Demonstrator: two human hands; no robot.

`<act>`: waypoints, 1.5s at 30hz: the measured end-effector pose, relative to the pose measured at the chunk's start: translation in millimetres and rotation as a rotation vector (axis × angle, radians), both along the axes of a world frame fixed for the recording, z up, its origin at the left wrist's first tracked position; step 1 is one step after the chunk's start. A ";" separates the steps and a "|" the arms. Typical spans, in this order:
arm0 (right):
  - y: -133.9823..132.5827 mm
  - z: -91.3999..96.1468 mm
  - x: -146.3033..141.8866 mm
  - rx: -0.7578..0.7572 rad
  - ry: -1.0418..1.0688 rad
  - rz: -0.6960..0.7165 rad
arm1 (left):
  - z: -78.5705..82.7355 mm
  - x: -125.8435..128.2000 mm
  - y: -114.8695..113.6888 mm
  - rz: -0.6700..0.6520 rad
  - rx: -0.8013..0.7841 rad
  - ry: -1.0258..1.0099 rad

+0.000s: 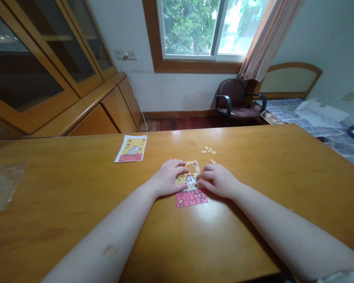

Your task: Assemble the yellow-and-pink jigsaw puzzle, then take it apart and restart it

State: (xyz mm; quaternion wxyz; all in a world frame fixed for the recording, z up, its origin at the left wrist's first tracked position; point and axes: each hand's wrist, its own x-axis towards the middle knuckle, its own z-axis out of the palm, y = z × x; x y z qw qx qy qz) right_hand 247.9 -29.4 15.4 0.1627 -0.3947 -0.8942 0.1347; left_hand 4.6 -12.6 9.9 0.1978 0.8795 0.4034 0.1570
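A small jigsaw puzzle [191, 195], yellow above and pink below, lies on the wooden table [76, 188] in front of me. My left hand [168, 177] rests palm down on the puzzle's left edge, its fingers lying flat over the yellow part. From the right, my right hand [218, 181] presses its fingertips onto the puzzle's upper right side. Neither hand shows anything lifted. A few loose yellow pieces [209, 150] lie just beyond the hands, with one more piece [212, 161] close to the right hand.
A picture card [131, 148] showing the same yellow and pink design lies further back on the left. A clear plastic bag [2, 186] sits at the table's left edge. Beyond the table stand a dark armchair [238, 100], wooden cabinets [47, 70] and a bed [312, 118].
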 end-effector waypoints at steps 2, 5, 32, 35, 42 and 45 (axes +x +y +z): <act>0.6 -0.4 0.3 -0.006 -0.009 -0.003 | -0.7 -0.1 0.2 -0.003 0.003 -0.004; 1.1 -1.2 0.4 -0.010 -0.011 -0.008 | -1.1 0.1 0.5 -0.003 0.003 -0.006; 0.1 -3.7 -2.4 -0.012 -0.030 -0.014 | 0.1 0.9 -0.1 -0.003 -0.015 0.015; 0.3 -3.2 -2.7 -0.013 -0.040 -0.009 | 0.2 0.9 -0.1 -0.002 -0.013 0.019; -1.0 -1.0 -3.3 -0.024 -0.053 -0.016 | 1.6 1.0 -0.5 0.003 -0.016 0.017; -1.3 0.1 -3.7 -0.024 -0.052 -0.026 | 1.1 0.9 -0.3 -0.001 -0.008 0.021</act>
